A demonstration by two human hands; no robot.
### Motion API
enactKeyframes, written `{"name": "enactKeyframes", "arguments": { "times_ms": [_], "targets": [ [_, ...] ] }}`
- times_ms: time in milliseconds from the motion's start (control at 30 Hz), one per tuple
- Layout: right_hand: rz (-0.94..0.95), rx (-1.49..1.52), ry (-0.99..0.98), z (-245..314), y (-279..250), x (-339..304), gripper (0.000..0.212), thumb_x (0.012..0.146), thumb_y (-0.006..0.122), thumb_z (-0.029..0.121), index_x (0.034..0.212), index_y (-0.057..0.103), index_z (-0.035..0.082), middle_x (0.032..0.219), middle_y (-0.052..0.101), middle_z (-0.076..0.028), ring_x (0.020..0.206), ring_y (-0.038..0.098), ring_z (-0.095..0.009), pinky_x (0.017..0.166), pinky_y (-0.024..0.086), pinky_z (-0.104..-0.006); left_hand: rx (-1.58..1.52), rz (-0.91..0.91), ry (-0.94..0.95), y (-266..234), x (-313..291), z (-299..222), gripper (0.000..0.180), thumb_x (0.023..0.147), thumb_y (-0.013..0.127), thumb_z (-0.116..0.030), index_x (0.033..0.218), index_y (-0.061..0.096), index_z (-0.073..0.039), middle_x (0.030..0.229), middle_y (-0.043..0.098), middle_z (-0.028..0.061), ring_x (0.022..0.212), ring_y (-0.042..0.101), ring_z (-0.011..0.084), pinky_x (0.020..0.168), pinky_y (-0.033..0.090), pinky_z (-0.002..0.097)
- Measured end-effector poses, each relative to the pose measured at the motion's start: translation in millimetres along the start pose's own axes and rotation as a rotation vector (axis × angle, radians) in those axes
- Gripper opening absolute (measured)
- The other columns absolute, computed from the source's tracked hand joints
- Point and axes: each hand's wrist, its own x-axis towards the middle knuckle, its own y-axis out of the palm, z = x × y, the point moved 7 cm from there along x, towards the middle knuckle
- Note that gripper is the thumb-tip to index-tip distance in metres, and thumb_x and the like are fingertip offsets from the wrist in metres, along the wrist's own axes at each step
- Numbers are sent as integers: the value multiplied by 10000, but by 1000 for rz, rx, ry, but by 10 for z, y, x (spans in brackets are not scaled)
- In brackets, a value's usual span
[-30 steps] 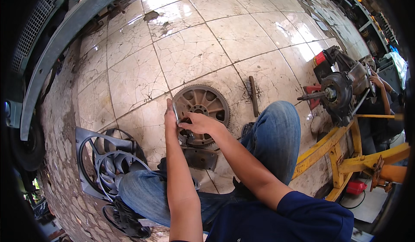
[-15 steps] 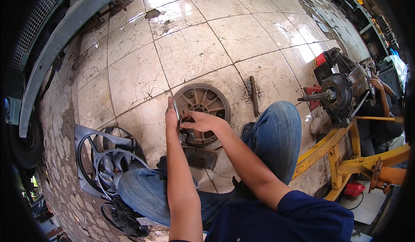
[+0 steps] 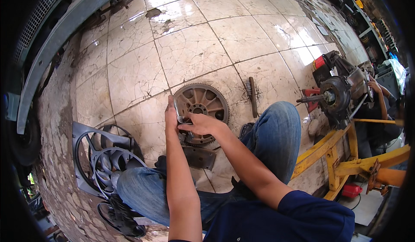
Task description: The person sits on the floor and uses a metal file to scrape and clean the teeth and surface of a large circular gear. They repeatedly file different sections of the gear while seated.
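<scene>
My left hand (image 3: 171, 120) is held upright on its edge, with a thin shiny metal piece (image 3: 176, 111) against its palm. That piece shows nearly edge-on, so its kind cannot be made out. My right hand (image 3: 201, 124) reaches across from the right, its curled fingers and thumb meeting the same piece. Below and beyond the hands lies a toothed flywheel (image 3: 215, 105) on the tiled floor, partly covered by my right hand. Nearer to me is a dark flat metal plate with holes (image 3: 199, 157). A wire brush (image 3: 252, 97) lies right of the flywheel.
A grey fan in its shroud (image 3: 113, 164) lies by my left knee. To the right stand a yellow metal frame (image 3: 330, 157) and a gearbox-like assembly (image 3: 337, 97), with another person's arm (image 3: 377, 86) at it. A grey metal beam (image 3: 47, 58) curves along the left.
My right hand has shifted slightly, its fingers drawing a little closer to the metal piece. My left hand stays almost in place. The view has tilted slightly.
</scene>
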Motion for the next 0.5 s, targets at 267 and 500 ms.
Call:
{"name": "enactKeyframes", "arguments": {
  "times_ms": [267, 500],
  "targets": [
    [39, -158, 87, -13, 72, 76, 566, 860, 511, 482, 809, 609, -73, 792, 624, -250, 823, 619, -376, 735, 477, -417, 193, -121, 75, -200, 302, 151, 716, 888, 419, -569, 1312, 440, 8, 1309, 477, 182, 1187, 464, 287, 972, 371, 345],
    [-12, -314, 82, 135, -19, -48, 505, 745, 661, 467, 821, 655, -32, 826, 646, -213, 833, 629, -360, 734, 492, -431, 225, -129, -4, -102, 202, 88, 748, 875, 417, -595, 1310, 443, 13, 1325, 463, 188, 1210, 445, 299, 991, 348, 339]
  ]
}}
